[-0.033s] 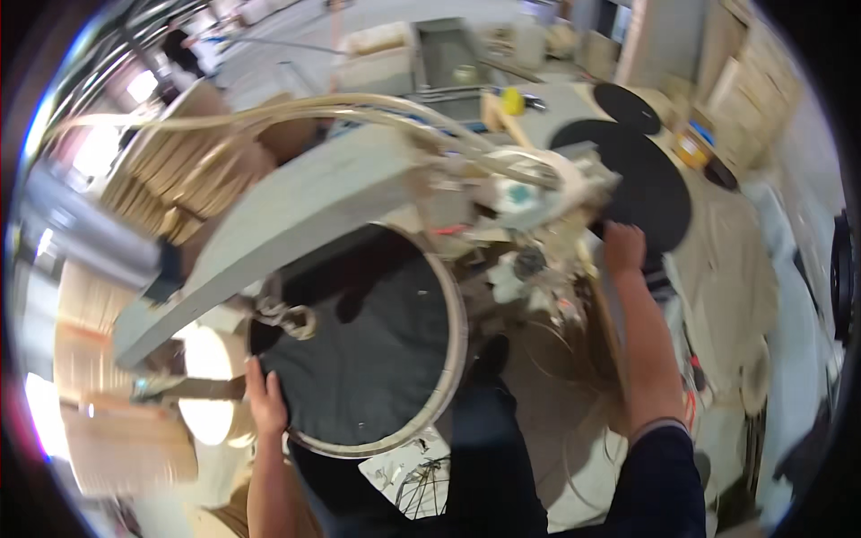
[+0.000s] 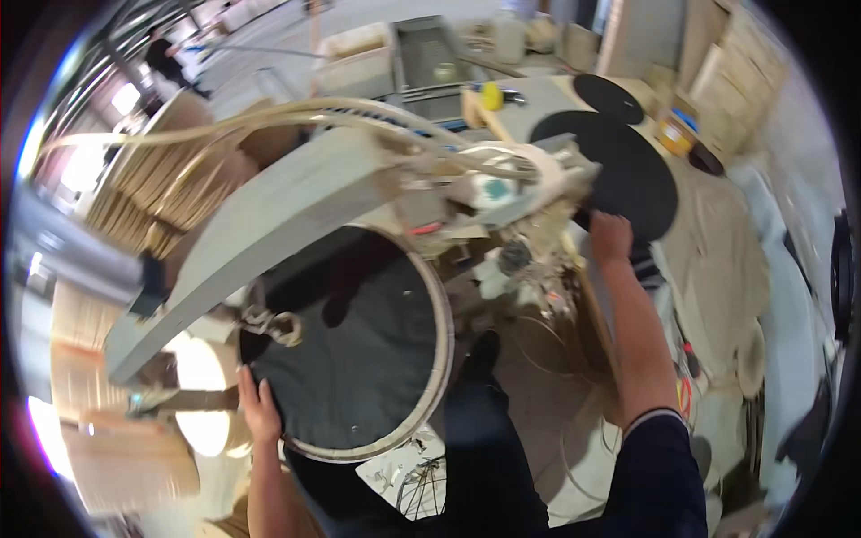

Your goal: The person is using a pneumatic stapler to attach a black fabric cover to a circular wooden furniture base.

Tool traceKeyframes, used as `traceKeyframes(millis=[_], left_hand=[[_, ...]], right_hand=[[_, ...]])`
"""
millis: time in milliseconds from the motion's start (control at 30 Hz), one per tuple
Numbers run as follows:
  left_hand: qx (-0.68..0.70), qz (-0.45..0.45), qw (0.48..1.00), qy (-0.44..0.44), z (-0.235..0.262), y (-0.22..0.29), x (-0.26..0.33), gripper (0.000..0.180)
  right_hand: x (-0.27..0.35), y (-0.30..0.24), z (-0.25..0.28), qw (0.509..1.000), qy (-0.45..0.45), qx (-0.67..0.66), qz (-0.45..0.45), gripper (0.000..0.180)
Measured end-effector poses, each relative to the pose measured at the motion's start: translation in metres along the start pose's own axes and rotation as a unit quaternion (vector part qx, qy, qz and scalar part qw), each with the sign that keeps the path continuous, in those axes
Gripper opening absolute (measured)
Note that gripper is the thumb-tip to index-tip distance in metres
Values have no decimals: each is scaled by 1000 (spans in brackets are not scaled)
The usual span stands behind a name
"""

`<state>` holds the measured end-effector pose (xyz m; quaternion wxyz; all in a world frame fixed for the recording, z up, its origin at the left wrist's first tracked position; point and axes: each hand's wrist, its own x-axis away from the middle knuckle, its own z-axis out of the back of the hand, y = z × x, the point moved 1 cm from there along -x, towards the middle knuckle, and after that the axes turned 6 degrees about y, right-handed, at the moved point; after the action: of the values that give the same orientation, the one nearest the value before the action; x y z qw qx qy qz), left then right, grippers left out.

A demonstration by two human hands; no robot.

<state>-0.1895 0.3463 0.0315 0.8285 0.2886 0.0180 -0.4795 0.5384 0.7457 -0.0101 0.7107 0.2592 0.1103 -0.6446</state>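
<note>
A round seat-like piece point(image 2: 363, 359), dark fabric inside a pale wooden rim, sits tilted above my lap. My left hand point(image 2: 260, 411) rests against the rim's lower left, its fingers stretched out and the thumb apart. A pale grey machine arm point(image 2: 260, 215) crosses over the piece, with a twisted light cord-like bundle point(image 2: 271, 325) hanging onto the fabric. My right hand point(image 2: 612, 238) is closed in a fist at the near edge of a large black disc point(image 2: 619, 170); what it grips, if anything, is hidden.
Hoses point(image 2: 359, 112) run along the machine toward a cluttered head point(image 2: 520, 188). On the bench are a smaller black disc point(image 2: 610, 97), a yellow tub point(image 2: 678, 131) and a yellow object point(image 2: 491, 96). Stacked curved wooden pieces point(image 2: 126, 457) stand left. A person point(image 2: 164, 59) is far off.
The whole view has shifted slightly, so most things appear a little further left. Both hands keep their places at the rim and the black disc.
</note>
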Motion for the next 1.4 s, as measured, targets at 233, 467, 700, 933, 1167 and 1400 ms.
traceKeyframes(millis=[233, 467, 700, 933, 1167, 1400], left_hand=[[-10, -28, 999, -15, -15, 5, -4, 57], [-16, -17, 1000, -20, -16, -7, -3, 58], [-2, -11, 1000, -19, -17, -4, 5, 59], [-17, 14, 999, 26, -12, -12, 29, 61], [16, -4, 995, 94, -36, 36, 31, 63], [21, 61, 991, 115, -21, 47, 55, 64]], right_hand=[[-5, 21, 22, 948, 6, -170, -270, 17], [-13, 56, 35, 895, 184, -238, -330, 28], [-6, 75, 120, 826, 276, -382, -310, 35], [30, 7, 256, 822, 278, -416, -270, 26], [133, -131, 381, 915, 221, -322, 97, 22], [196, -319, 406, 837, 20, -459, 297, 26]])
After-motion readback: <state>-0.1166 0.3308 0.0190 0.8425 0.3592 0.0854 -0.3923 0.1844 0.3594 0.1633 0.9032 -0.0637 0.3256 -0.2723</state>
